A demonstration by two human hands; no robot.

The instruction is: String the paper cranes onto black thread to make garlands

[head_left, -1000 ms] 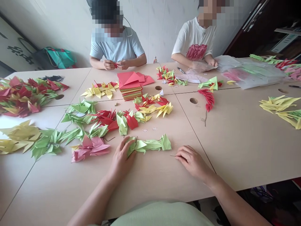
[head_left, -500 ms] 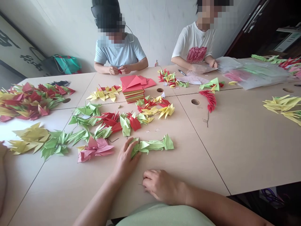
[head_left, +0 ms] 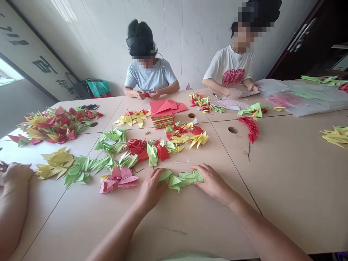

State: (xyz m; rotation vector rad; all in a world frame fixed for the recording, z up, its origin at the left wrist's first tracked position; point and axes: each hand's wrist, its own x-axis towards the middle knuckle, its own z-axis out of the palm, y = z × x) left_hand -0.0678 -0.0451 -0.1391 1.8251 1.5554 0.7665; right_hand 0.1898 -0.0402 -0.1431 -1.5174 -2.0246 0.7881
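Observation:
A short string of green folded paper cranes (head_left: 181, 179) lies on the table in front of me. My left hand (head_left: 152, 186) is closed around its left end, thumb on the near side. My right hand (head_left: 212, 183) grips the right end, the fingers partly covering the last crane. Left of my left hand lies a cluster of pink paper cranes (head_left: 122, 177). Just beyond my hands runs a strand of red, green and yellow cranes (head_left: 152, 153).
A stack of coloured paper (head_left: 162, 119) stands mid-table. A heap of mixed cranes (head_left: 54, 125) fills the far left. A co-worker's arm (head_left: 16, 192) rests at the left edge. Two people sit opposite. Plastic bags (head_left: 307, 98) lie far right; a red strand (head_left: 249, 127) is nearer.
My right hand has moved forward from the table's near edge onto the right end of the green crane string. My left hand stays at the left end. The view has shifted.

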